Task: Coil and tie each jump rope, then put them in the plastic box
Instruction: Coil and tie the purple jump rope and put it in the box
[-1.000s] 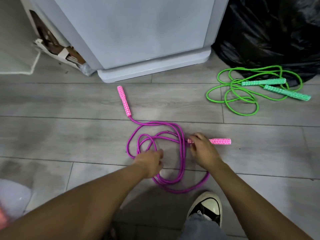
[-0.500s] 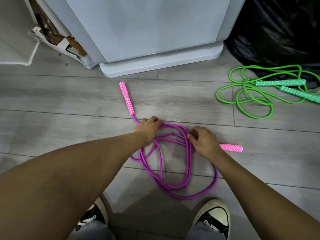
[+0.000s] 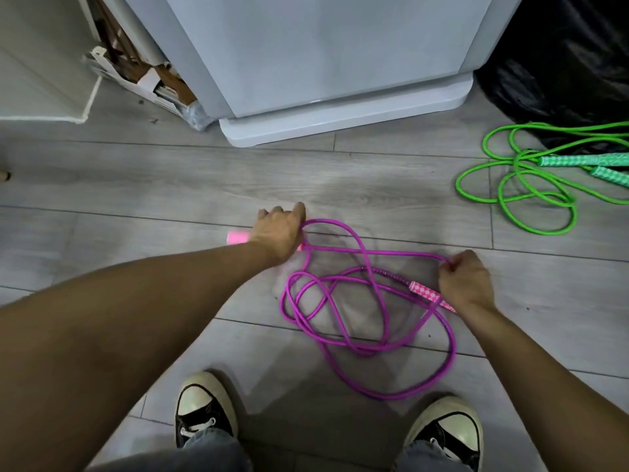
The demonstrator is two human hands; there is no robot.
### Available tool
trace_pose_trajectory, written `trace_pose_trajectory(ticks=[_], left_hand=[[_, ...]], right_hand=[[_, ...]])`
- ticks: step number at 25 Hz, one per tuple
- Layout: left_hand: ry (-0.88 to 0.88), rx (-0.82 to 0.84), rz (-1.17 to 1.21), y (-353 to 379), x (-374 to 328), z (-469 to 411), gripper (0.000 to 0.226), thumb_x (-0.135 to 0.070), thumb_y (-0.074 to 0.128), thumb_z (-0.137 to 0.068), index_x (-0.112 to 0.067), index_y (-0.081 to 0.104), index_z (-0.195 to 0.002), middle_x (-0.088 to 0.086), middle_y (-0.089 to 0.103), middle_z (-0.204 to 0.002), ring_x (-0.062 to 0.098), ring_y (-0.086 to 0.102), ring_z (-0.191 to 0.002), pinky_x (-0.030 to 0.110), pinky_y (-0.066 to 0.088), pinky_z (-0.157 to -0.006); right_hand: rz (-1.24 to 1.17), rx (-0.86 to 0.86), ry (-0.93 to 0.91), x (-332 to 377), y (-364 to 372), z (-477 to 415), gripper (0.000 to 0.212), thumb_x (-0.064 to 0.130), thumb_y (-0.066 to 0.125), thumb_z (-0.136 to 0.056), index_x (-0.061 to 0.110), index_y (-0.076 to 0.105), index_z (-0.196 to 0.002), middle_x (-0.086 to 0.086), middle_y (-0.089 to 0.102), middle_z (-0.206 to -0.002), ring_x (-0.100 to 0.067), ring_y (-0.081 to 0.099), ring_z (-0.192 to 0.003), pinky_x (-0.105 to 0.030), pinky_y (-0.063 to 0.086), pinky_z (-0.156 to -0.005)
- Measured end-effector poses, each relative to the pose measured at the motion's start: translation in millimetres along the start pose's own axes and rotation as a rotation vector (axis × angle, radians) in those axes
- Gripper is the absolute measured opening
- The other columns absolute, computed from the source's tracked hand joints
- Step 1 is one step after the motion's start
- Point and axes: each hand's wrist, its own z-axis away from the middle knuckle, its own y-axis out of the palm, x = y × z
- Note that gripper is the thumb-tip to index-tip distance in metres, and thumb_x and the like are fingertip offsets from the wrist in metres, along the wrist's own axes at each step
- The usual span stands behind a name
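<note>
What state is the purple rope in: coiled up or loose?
Loose: the purple rope sprawls across the floor in untidy, untied loops.

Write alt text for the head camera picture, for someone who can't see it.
Two hands work a loose purple jump rope on a grey floor: the left hand holds one pink grip, the right hand pinches a strand beside the other grip. A green jump rope lies uncoiled to the right.
</note>
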Motion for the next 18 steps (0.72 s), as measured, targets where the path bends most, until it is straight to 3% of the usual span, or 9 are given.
trace_pose_trajectory(ticks=[5,8,10,12,15,16,18], left_hand=[[-0.17,-0.086,0.158,-12.3,19.0,1.7,0.018,-0.013,0.051,-0.094,-0.009,0.046,-0.111,0.019,0.065,-0.107,0.042,0.061,-0.096,0.039,0.036,-0.069],[-0.16,-0.03,-0.094,-11.8,40.8,16.0,0.029,-0.017,0.058,-0.087,-0.013,0.05,-0.115,0.014,0.063,-0.113,0.037,0.058,-0.106,0.04,0.044,-0.079],[-0.082,0.051,-0.259,-7.0,51.0,27.9,0.033,-0.018,0.054,-0.091,-0.016,0.052,-0.124,0.011,0.054,-0.123,0.034,0.051,-0.114,0.042,0.045,-0.089],[0.076,0.162,-0.29,-1.4,47.7,38.3,0.035,-0.021,0.046,-0.096,-0.023,0.053,-0.131,0.008,0.046,-0.13,0.031,0.045,-0.12,0.042,0.044,-0.095],[0.281,0.259,-0.317,0.1,24.4,47.2,0.033,-0.024,0.044,-0.1,-0.026,0.056,-0.13,0.007,0.046,-0.133,0.028,0.044,-0.121,0.039,0.044,-0.095],[0.304,0.279,-0.333,-1.8,15.2,47.7,0.031,-0.024,0.045,-0.1,-0.025,0.059,-0.127,0.007,0.048,-0.131,0.028,0.044,-0.121,0.038,0.044,-0.094],[0.327,0.392,-0.393,-4.0,-2.6,51.1,0.028,-0.022,0.047,-0.099,-0.019,0.06,-0.124,0.008,0.05,-0.131,0.029,0.045,-0.122,0.038,0.044,-0.093]], right_hand=[[0.158,-0.109,0.197,-17.3,-12.1,-4.7,0.033,0.025,0.056,-0.095,0.002,0.053,-0.118,-0.029,0.063,-0.118,-0.044,0.061,-0.112,-0.05,0.047,-0.097],[0.183,-0.16,0.4,-31.7,-28.1,-10.9,0.043,0.031,0.063,-0.087,0.005,0.058,-0.122,-0.024,0.064,-0.12,-0.039,0.062,-0.114,-0.047,0.045,-0.101],[0.283,-0.27,0.391,-35.1,-28.2,-8.5,0.047,0.031,0.062,-0.085,0.003,0.055,-0.123,-0.025,0.06,-0.122,-0.04,0.057,-0.115,-0.046,0.04,-0.1],[0.398,-0.342,0.043,-30.3,-21.5,-2.0,0.052,0.025,0.063,-0.079,0.004,0.05,-0.125,-0.026,0.053,-0.122,-0.043,0.052,-0.111,-0.049,0.038,-0.093],[0.462,-0.163,-0.631,0.3,0.9,5.1,0.064,0.018,0.069,-0.072,0.02,0.054,-0.133,-0.015,0.055,-0.128,-0.038,0.054,-0.111,-0.047,0.041,-0.092],[0.487,-0.094,-0.762,12.6,11.6,6.1,0.063,0.02,0.071,-0.071,0.023,0.057,-0.133,-0.012,0.058,-0.128,-0.037,0.056,-0.111,-0.047,0.042,-0.092],[0.575,0.0,-0.852,31.3,33.6,7.1,0.052,0.025,0.072,-0.075,0.022,0.063,-0.126,-0.011,0.06,-0.12,-0.036,0.058,-0.108,-0.047,0.042,-0.091]])
